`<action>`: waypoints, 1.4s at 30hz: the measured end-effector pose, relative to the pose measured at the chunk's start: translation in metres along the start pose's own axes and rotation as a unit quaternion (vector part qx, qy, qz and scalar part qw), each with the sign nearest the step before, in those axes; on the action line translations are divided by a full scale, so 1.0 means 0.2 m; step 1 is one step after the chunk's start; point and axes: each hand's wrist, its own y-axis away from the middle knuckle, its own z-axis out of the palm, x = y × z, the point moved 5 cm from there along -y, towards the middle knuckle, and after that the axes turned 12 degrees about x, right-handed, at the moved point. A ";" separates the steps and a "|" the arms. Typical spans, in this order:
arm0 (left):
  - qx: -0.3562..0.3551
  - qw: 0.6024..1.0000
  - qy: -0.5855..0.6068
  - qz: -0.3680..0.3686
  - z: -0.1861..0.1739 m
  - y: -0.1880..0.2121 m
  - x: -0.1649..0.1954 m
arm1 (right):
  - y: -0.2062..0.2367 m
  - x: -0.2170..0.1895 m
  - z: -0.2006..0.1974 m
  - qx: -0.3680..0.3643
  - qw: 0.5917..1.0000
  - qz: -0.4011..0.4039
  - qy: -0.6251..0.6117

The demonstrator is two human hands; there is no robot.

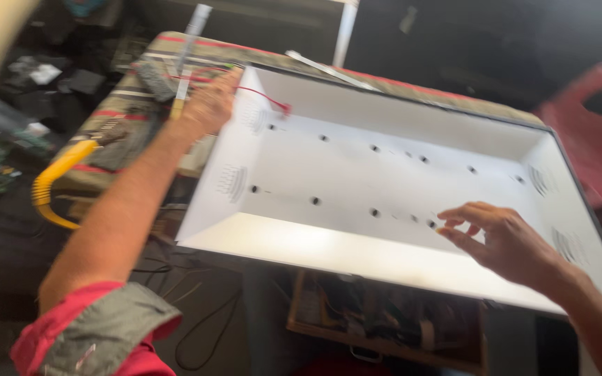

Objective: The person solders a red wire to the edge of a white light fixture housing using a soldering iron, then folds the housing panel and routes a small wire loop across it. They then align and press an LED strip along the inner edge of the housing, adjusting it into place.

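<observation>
Because the whole frame is smeared by motion, small details are hard to read: the clutter at the upper left is only dark shapes, and a red blur at the right edge cannot be identified. A large white tray-like panel (357, 174) with sloping walls and rows of small dark holes fills the centre, lying on a striped cloth-covered table (127, 111); its lower right corner is cut off by the right forearm. The right hand (506, 240), at lower right, hovers over the panel floor with fingers loosely spread, thumb and forefinger tips close together beside one hole. The left hand (210, 104), at upper left, rests on the panel's corner near a thin red wire (263, 96); its finger positions cannot be told. A yellow coiled hose (53, 181) hangs at left.
</observation>
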 end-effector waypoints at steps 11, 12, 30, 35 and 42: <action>0.140 0.951 -0.068 -0.267 -0.30 -0.03 -0.43 | 0.47 0.24 -0.08 0.066 0.997 -0.021 -0.034; 0.125 0.940 -0.120 -0.295 -0.36 0.04 -0.46 | 0.48 0.24 -0.08 0.070 0.996 -0.037 -0.037; -0.210 0.948 0.086 0.225 -0.25 0.78 1.49 | 0.62 0.20 -0.14 0.058 0.970 -0.232 0.051; -0.255 0.934 0.072 0.239 -0.16 0.83 1.72 | 0.69 0.20 -0.16 0.046 0.966 -0.247 0.059; -0.262 0.932 0.056 0.243 -0.07 0.87 1.76 | 0.70 0.16 -0.15 0.035 0.949 -0.300 0.093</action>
